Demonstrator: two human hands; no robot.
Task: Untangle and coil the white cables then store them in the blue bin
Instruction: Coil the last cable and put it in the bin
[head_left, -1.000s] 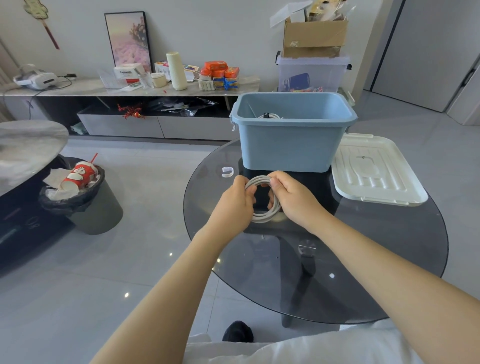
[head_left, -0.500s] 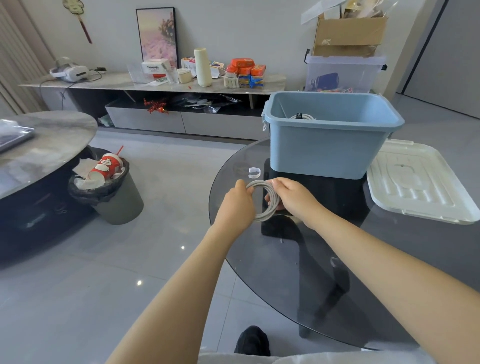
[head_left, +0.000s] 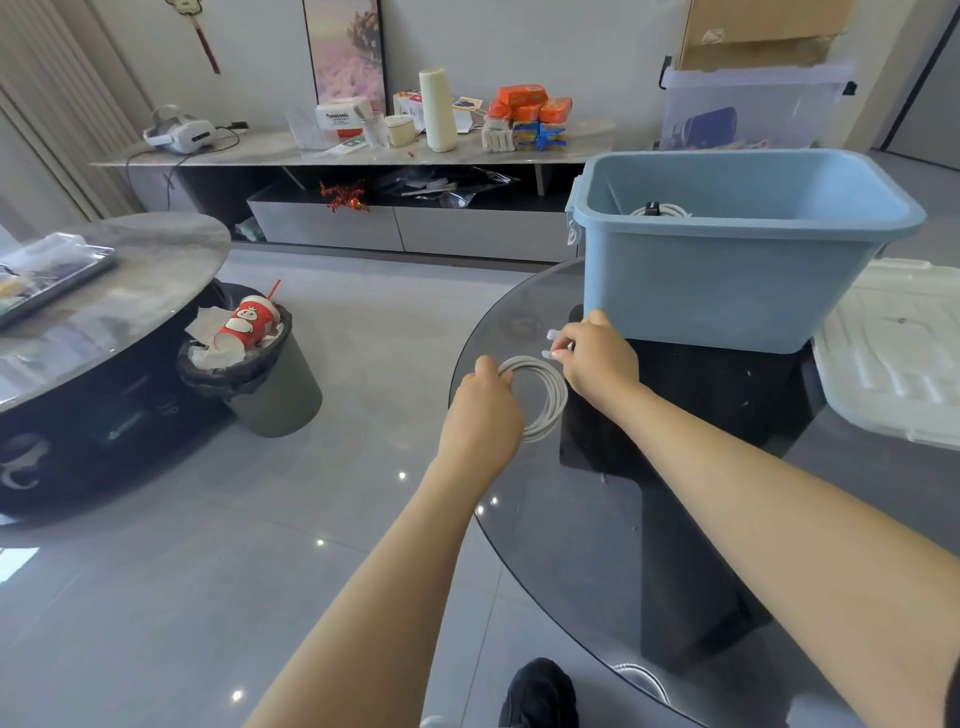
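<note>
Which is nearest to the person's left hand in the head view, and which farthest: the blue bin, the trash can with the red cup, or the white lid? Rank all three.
Measured from the left hand:
1. Blue bin, up and to the right on the glass table.
2. Trash can, to the left on the floor.
3. White lid, far right, beyond the bin.

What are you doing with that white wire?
A person is tidying white cables. The left hand grips a coiled white cable above the glass table, while the right hand pinches a small clear clip beside it. Another coiled cable already lies in the blue bin, whose white lid rests alongside.
</note>
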